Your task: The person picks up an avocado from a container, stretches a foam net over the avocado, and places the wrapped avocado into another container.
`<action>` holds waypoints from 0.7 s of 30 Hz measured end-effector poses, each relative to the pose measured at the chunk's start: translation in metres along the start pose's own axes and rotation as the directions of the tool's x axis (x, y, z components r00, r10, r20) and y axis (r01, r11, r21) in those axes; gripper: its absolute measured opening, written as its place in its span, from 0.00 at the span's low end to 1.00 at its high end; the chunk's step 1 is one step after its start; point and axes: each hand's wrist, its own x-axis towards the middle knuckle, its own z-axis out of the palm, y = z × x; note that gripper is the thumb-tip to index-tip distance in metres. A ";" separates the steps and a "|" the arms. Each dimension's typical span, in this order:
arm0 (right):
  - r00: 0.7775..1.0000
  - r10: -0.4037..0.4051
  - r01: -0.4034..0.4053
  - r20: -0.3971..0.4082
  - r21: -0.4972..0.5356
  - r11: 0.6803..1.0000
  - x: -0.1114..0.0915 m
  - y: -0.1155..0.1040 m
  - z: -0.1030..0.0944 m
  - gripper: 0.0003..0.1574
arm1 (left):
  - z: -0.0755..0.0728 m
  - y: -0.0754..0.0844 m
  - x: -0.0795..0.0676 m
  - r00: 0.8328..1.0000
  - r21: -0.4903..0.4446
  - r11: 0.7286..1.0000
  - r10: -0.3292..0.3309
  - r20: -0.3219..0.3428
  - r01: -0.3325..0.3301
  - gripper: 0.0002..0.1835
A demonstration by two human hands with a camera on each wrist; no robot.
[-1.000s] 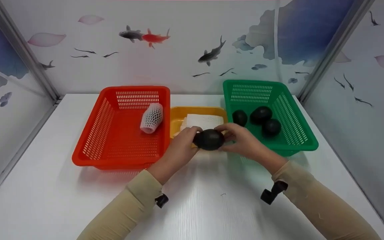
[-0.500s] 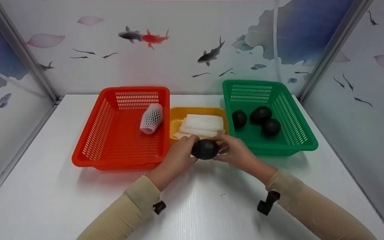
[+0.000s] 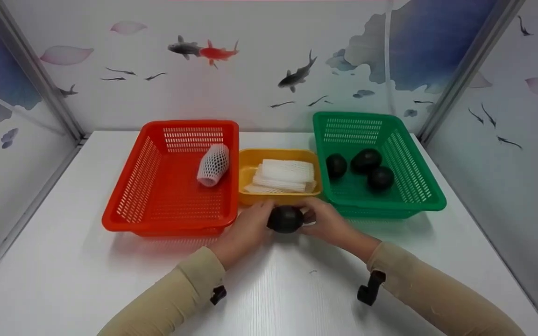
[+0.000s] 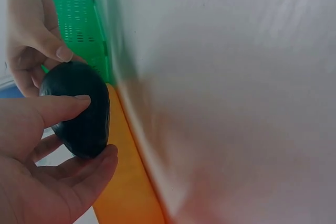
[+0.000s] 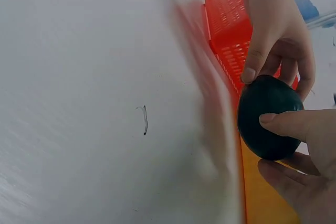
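Observation:
A dark, smooth avocado [image 3: 286, 219] is held between both hands in front of the yellow basket [image 3: 279, 198]. My left hand [image 3: 246, 228] grips its left side, the thumb lying across the skin in the left wrist view, where the avocado [image 4: 86, 129] looks slightly pear-shaped. From the other end, my right hand [image 3: 329, 226] pinches it with thumb and fingers. The right wrist view shows the same avocado [image 5: 270, 95] with both thumbs on it. White foam net sleeves [image 3: 287, 171] lie stacked inside the yellow basket.
At left stands a red basket [image 3: 171, 227] with one dark item in a white foam net [image 3: 214, 165]. On the right, a green basket [image 3: 402, 205] holds three dark avocados [image 3: 366, 161]. White panels with painted fish enclose the table [image 3: 269, 298] at the back and sides.
Both hands have drawn the avocado toward the person and slightly left, from over the yellow basket's front to just before it. The net sleeves are now in fuller view.

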 end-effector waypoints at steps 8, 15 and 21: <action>0.998 0.056 -0.057 -0.010 -0.040 0.998 0.004 0.005 0.009 0.31 | 0.005 -0.006 0.006 1.000 0.025 0.999 -0.020 0.009 0.020 0.19; 0.994 0.104 -0.106 -0.046 -0.038 0.994 0.004 0.006 0.015 0.29 | 0.010 -0.011 0.011 1.000 -0.008 1.000 -0.020 0.000 0.020 0.17; 0.990 0.127 -0.130 -0.056 -0.059 0.990 0.006 0.005 0.017 0.30 | 0.009 -0.011 0.013 1.000 0.030 0.999 -0.028 0.003 0.028 0.20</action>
